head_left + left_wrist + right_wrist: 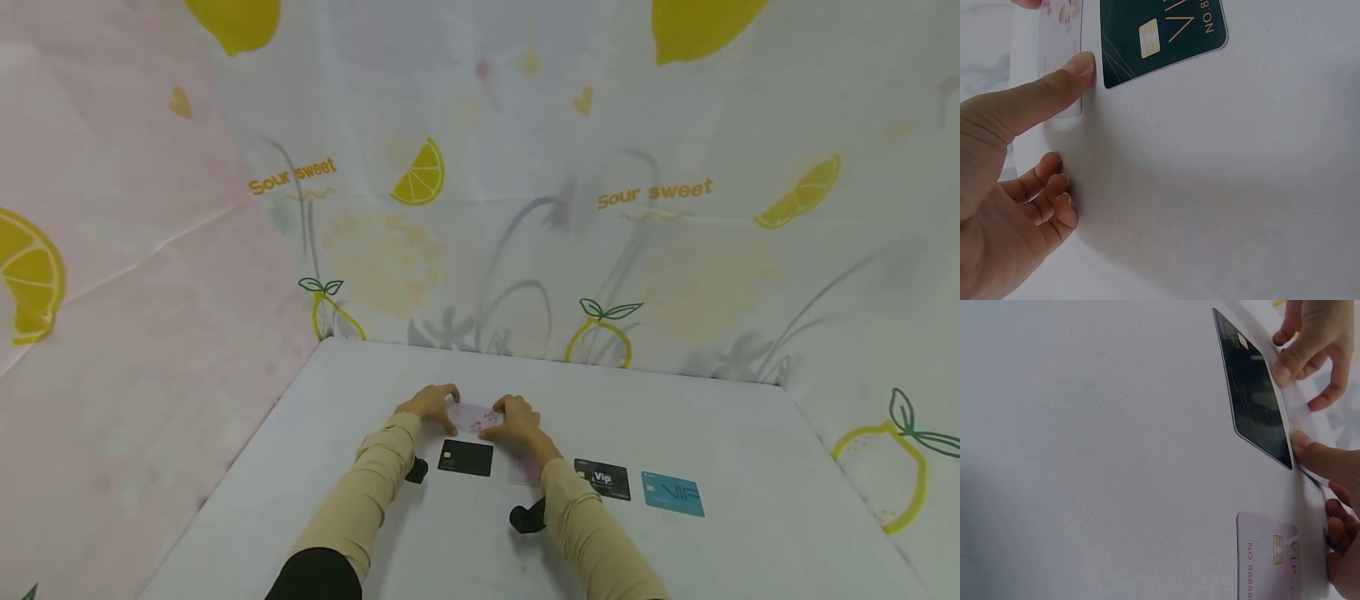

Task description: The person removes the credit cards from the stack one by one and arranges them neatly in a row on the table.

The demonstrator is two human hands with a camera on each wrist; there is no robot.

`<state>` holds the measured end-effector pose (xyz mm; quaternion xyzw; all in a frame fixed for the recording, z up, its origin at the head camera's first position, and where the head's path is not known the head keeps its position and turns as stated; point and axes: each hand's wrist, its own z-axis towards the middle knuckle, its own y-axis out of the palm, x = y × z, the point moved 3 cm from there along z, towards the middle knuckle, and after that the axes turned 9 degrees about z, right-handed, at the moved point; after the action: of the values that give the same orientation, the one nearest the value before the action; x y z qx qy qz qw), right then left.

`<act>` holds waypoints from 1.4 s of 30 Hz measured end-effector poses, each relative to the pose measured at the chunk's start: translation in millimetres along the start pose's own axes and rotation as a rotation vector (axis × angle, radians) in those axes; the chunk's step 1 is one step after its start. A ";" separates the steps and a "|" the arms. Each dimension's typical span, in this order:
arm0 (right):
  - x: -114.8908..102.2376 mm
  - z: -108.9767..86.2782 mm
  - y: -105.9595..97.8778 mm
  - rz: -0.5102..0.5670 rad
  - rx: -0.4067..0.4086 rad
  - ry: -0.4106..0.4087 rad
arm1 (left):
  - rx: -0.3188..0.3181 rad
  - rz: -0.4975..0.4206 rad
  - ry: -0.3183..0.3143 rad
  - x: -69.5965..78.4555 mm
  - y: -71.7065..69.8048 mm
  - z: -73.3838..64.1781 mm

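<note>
A pale pink card with a flower print (474, 417) lies at the table's far middle, between both hands. My left hand (430, 407) holds its left end, thumb on the near edge and index finger at the far edge. At the right end, my right hand (517, 421) grips it likewise with thumb and fingers. In the left wrist view the other fingers (1057, 215) are loosely bent. Just nearer lies a dark green VIP card (465, 458), untouched. Another pink VIP card (1269, 562) lies partly hidden below my right forearm in the head view.
To the right of my right forearm are a black Vip card (604, 481) and a blue VIP card (672, 494), side by side on the white table (750, 550). A lemon-print cloth (480, 250) hangs behind and around the table.
</note>
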<state>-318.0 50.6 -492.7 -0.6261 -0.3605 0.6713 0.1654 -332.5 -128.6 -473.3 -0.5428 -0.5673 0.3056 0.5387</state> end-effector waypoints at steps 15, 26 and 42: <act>2.6 -0.8 -0.3 0.034 -0.018 -0.041 | 0.094 -0.024 0.077 -4.1 6.1 1.1; 4.3 -7.2 -4.8 0.143 -0.004 -0.127 | 0.117 -0.123 0.062 -12.3 8.9 -3.4; 3.3 -21.3 -8.2 0.264 0.007 -0.212 | 0.073 -0.472 0.093 -25.5 10.4 -19.8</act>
<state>-299.9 64.4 -488.4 -0.5932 -0.2881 0.7507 0.0393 -315.2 -155.1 -485.5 -0.3890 -0.6416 0.1663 0.6398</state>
